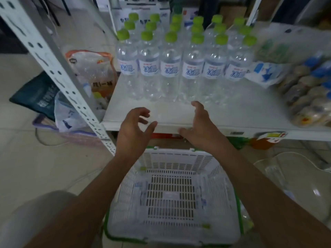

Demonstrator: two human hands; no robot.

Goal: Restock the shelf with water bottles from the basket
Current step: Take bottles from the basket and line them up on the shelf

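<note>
Several clear water bottles (192, 68) with green caps and blue-white labels stand in rows on the white shelf (241, 111). Below it on the floor sits a white slotted basket (172, 194) with green handles; faint clear bottles lie along its left and right inner walls. My left hand (133, 129) hovers at the shelf's front edge, fingers loosely curled, holding nothing. My right hand (198, 126) is beside it over the shelf edge, fingers relaxed, also holding nothing. Both hands are apart from the bottles.
A perforated white shelf post (53, 68) slants down at the left. Bags (89, 68) lie on the floor behind it. Packaged goods with blue lids (309, 93) and a blue-white pouch (265, 72) fill the shelf's right side. A clear plastic item (290, 172) lies at right on the floor.
</note>
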